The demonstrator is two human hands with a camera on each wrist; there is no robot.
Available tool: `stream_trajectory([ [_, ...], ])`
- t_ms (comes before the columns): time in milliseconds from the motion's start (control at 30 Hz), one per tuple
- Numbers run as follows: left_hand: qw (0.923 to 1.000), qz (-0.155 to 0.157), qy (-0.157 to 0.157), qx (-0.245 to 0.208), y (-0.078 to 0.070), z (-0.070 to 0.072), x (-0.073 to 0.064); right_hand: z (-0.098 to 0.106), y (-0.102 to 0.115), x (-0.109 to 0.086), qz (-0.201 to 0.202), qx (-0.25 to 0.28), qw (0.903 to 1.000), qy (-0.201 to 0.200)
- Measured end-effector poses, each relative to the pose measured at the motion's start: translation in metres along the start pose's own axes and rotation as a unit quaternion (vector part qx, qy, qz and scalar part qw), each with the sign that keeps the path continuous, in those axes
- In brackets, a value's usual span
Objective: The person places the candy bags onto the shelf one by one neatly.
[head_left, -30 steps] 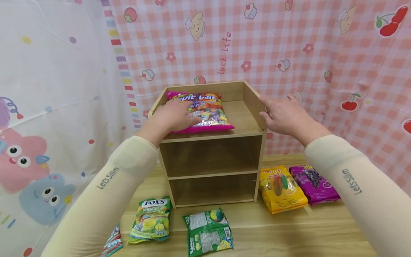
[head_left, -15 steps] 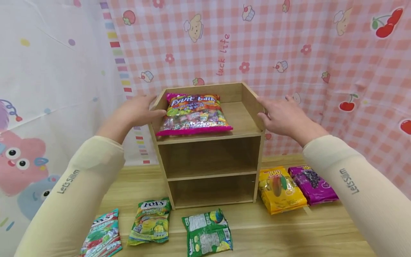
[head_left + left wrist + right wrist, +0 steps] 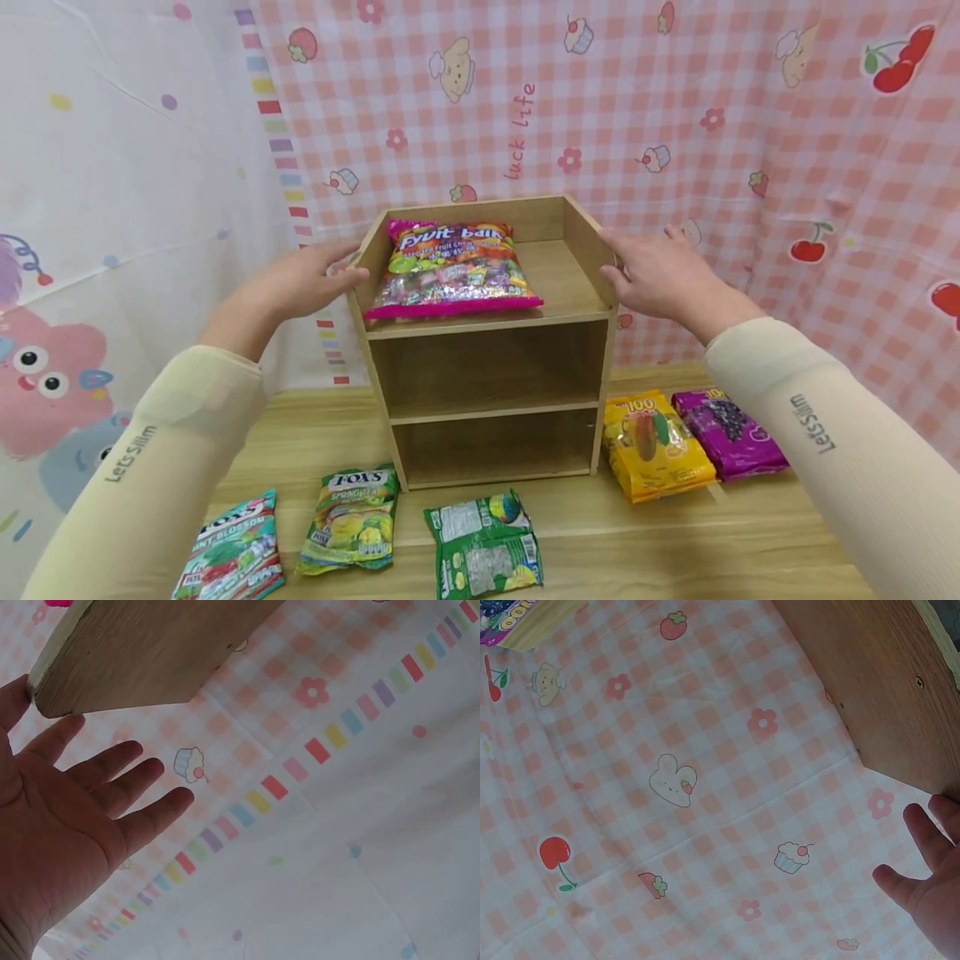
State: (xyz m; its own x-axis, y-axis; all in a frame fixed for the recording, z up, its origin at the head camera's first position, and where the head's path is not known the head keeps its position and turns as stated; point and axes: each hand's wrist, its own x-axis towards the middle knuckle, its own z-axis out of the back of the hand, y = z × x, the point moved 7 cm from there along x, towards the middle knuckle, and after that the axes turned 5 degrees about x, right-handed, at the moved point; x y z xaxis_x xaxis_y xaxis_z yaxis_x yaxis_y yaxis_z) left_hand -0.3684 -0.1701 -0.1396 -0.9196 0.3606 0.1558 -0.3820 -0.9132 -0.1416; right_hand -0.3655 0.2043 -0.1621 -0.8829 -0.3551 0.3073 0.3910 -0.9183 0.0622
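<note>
A pink-edged bag of fruit chews (image 3: 453,267) lies on the top tier of a small wooden shelf (image 3: 487,412), toward its left side. My left hand (image 3: 300,283) is at the shelf's upper left panel. In the left wrist view, its thumb and index fingertips touch the corner of that panel (image 3: 150,660) while the other fingers spread out straight. On the opposite side, my right hand (image 3: 660,271) rests its fingertips at the upper right panel's edge. Extended fingers show beside the panel (image 3: 885,682) in the right wrist view; the thumb is hidden there.
On the table (image 3: 637,550), a mint candy bag (image 3: 232,550), a spring tea candy bag (image 3: 352,517) and a green bag (image 3: 486,546) lie in front of the shelf. Yellow (image 3: 656,446) and purple (image 3: 729,433) candy bags lie to its right. Patterned curtains (image 3: 480,100) stand behind.
My left hand has come off the fruit chew bag and moved left to the shelf's left panel, uncovering the bag. My right hand stays at the right panel.
</note>
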Motion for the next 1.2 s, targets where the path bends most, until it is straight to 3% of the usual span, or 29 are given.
stream_trajectory([
  [267, 0.9998, 0.016, -0.008, -0.005, 0.004, -0.009, -0.001, 0.0, -0.001, 0.0, 0.001, -0.001, 1.0, -0.003],
  [633, 0.9971, 0.052, -0.028, 0.047, 0.007, -0.02, -0.005, -0.001, 0.0, -0.001, 0.0, 0.004, 1.0, -0.005],
  [967, 0.993, 0.093, -0.037, 0.063, 0.008, -0.021, -0.009, 0.0, -0.002, 0.0, -0.002, 0.007, 1.0, 0.001],
  [1200, 0.9917, 0.102, -0.041, 0.066, 0.006, -0.022, -0.011, -0.001, -0.002, 0.0, -0.004, 0.016, 0.9999, -0.004],
])
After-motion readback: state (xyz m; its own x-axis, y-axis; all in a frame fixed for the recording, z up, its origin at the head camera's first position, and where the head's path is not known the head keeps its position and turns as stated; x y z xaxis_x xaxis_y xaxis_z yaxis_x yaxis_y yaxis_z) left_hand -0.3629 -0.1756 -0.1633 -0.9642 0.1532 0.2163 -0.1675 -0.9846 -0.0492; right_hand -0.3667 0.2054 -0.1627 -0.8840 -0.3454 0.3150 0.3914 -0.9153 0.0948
